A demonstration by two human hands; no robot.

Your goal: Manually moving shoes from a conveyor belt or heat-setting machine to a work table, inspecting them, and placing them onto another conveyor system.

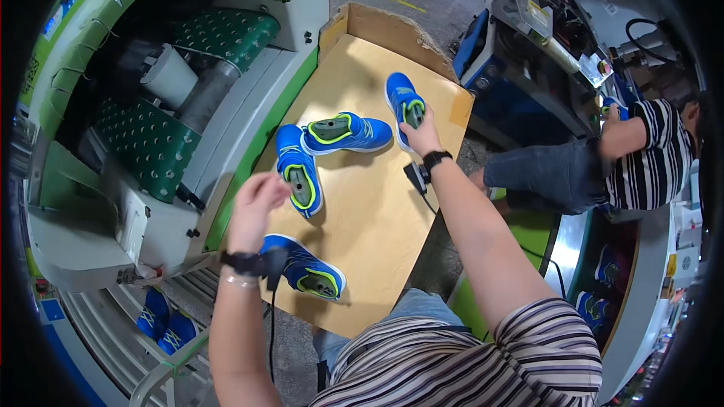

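Note:
On the right of the tan board (369,211), my right hand (424,136) grips a blue sneaker (397,89) by its heel end, toe pointing away from me. My left hand (260,194) hangs over the board's left edge, blurred, with loosely bent fingers and nothing visible in it. Beside those fingers stands a second blue sneaker (288,143). A third sneaker (367,134) lies crosswise against it, toe to the right. Nearer to me is a fourth, the near-left sneaker (290,258), partly behind my left wrist. Lime collars surround dark grey-green inserts in the shoes.
A machine with a green perforated belt (226,38) borders the board on the left. More blue sneakers (179,330) rest on a metal roller rack (113,339) at lower left. At right, a co-worker in a striped shirt (648,154) sits beside a blue machine (501,94).

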